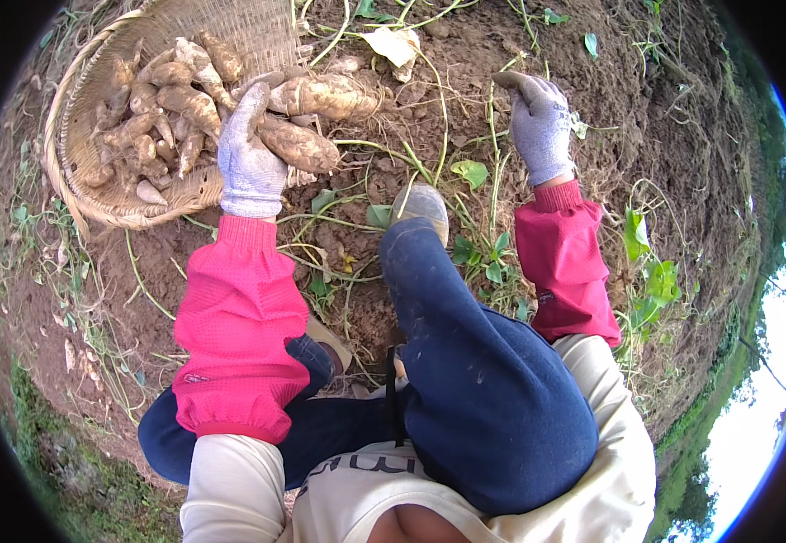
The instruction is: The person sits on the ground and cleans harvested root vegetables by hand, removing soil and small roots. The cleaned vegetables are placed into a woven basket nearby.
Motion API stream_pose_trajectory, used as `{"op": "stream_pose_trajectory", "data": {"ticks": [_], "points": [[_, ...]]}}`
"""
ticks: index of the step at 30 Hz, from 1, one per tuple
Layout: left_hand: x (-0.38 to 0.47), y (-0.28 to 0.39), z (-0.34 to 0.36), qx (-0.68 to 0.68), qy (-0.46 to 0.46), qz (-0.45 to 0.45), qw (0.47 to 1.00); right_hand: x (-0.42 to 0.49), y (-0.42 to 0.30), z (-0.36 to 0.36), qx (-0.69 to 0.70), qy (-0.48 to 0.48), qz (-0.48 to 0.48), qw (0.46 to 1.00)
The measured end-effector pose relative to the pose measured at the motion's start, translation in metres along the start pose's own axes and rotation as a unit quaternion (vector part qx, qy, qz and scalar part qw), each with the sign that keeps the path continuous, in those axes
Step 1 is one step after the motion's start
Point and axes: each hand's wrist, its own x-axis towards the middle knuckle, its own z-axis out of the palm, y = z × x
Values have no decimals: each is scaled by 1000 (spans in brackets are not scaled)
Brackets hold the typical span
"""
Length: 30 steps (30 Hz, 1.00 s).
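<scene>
My left hand [252, 153], in a grey work glove, grips a cluster of soil-covered tubers at the basket's right side. An upper tuber [325, 96] and a lower tuber [299, 145] jut out to the right of the glove. Much of the grip is hidden behind the hand. Heaped in the round woven bamboo basket [71, 88] are several more brown tubers [189, 102]. My right hand [539, 122], gloved alike, hovers over the soil with curled fingers beside a green vine stem [493, 142]. Whether those fingers pinch the stem is unclear.
Green vines [427, 163] with leaves trail across the loose brown soil [637, 122]. A pale dry leaf [393, 46] lies beyond the tubers. My shoe [421, 207] rests on the ground between my hands. Small tubers [81, 360] are scattered at lower left.
</scene>
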Motion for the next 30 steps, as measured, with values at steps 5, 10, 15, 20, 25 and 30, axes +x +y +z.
{"op": "stream_pose_trajectory", "data": {"ticks": [5,10,15,20,25,30], "points": [[-2,3,18,-3,-84,-34,996,10,-35,21,129,-40,-265,955],[7,-2,16,-50,-50,-42,997,0,-71,33,454,-389,-16,801],[16,-22,2,-43,83,-194,976,-16,-89,30,231,-286,-136,920],[15,-36,-9,-28,169,-130,977,-24,-98,33,137,-358,-129,915],[7,-39,9,48,256,-11,965,-32,-113,37,311,-285,34,906],[-9,-64,27,-235,140,-187,943,-33,-115,39,545,-229,126,797]]}}
